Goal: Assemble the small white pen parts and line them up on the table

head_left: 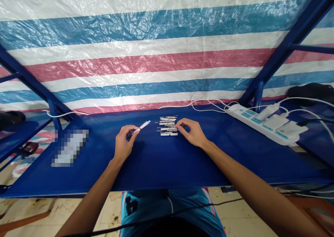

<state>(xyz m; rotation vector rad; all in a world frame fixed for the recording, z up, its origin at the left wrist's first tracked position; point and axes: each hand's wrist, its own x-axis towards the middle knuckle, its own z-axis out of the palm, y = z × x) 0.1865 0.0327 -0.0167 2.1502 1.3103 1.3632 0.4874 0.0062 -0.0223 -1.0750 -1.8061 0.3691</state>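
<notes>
a slim white piece (143,125) is pinched between the nearly closed fingers of the left hand (124,143), above the blue surface (161,162), at 9 o'clock from a row of white and metallic pieces (168,129). at the row's 3 o'clock side, the fingers of the right hand (194,132) are brought almost together; whether a piece is gripped cannot be told. farther out, a white power strip (261,125) is seen.
</notes>
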